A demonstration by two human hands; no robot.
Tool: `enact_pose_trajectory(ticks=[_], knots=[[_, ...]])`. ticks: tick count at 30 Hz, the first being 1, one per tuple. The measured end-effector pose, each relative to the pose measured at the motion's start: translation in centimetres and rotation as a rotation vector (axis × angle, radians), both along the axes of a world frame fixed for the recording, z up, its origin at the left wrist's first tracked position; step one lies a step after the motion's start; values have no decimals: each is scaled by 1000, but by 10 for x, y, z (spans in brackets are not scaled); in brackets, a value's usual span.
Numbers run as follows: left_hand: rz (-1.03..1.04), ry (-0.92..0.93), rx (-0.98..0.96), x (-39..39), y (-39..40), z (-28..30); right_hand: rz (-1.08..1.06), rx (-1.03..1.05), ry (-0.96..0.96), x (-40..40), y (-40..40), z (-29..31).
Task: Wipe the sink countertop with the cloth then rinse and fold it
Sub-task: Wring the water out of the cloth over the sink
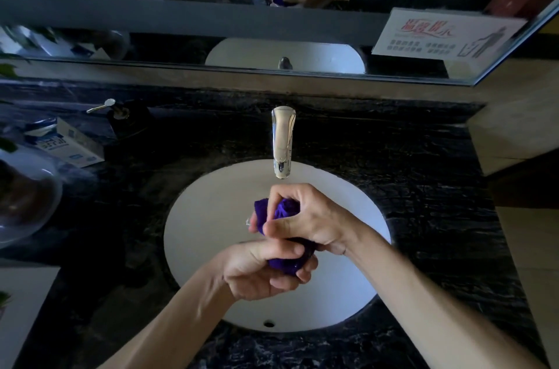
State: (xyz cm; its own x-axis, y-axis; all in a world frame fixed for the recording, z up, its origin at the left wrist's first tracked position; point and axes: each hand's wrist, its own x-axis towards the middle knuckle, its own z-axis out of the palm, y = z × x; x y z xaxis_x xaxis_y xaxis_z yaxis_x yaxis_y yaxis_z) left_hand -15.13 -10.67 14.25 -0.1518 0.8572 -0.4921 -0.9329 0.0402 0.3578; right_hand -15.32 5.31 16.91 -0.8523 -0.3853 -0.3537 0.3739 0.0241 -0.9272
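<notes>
A purple cloth (284, 208) is bunched into a tight roll over the white oval sink (205, 217). My right hand (305, 217) grips its upper end just below the chrome faucet (282, 141). My left hand (257, 271) is closed around its lower end, closer to me. Both hands hide most of the cloth. The dark marble countertop (423, 187) surrounds the sink. No water stream is visible from the spout.
A soap pump (116, 110) and a blue-and-white tissue box (69, 144) stand at the back left. A glass bowl (27, 196) sits at the left edge. The mirror (272, 20) with a notice card (444, 35) lines the back wall.
</notes>
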Motion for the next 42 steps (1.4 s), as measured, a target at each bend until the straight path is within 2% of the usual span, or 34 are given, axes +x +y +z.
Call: enact_pose_trajectory(ticks=[3,9,13,15,17,18,20,23,25,27,30,34,37,42], knots=[[34,71,-128,3,5,-1,-177,115,45,4,-8,-9],[42,295,-530,10,30,-22,-398,228,-141,4,-19,-48],[-10,478,-716,5,39,-40,-414,376,-147,1,-20,-70],[-114,627,-790,2,46,-43,-423,424,-136,0,-19,-77],[-181,807,-857,0,51,-41,-411,432,-68,2,-16,-79],[-142,839,-854,-1,50,-40,-377,422,-14,3,-13,-79],[-24,725,-758,-5,42,-36,-257,367,56,4,-3,-72],[70,410,-477,-4,22,-22,-30,261,91,2,16,-58],[105,227,-319,-2,14,-12,104,267,172,3,22,-45],[116,131,-205,-2,8,-4,168,290,248,6,23,-30],[89,135,-122,4,7,4,194,441,323,12,22,-4],[95,145,-149,20,17,1,247,844,463,16,16,5],[76,184,-224,25,21,-5,271,898,442,19,13,-3],[-49,447,-487,13,27,-13,166,957,356,16,4,-22]])
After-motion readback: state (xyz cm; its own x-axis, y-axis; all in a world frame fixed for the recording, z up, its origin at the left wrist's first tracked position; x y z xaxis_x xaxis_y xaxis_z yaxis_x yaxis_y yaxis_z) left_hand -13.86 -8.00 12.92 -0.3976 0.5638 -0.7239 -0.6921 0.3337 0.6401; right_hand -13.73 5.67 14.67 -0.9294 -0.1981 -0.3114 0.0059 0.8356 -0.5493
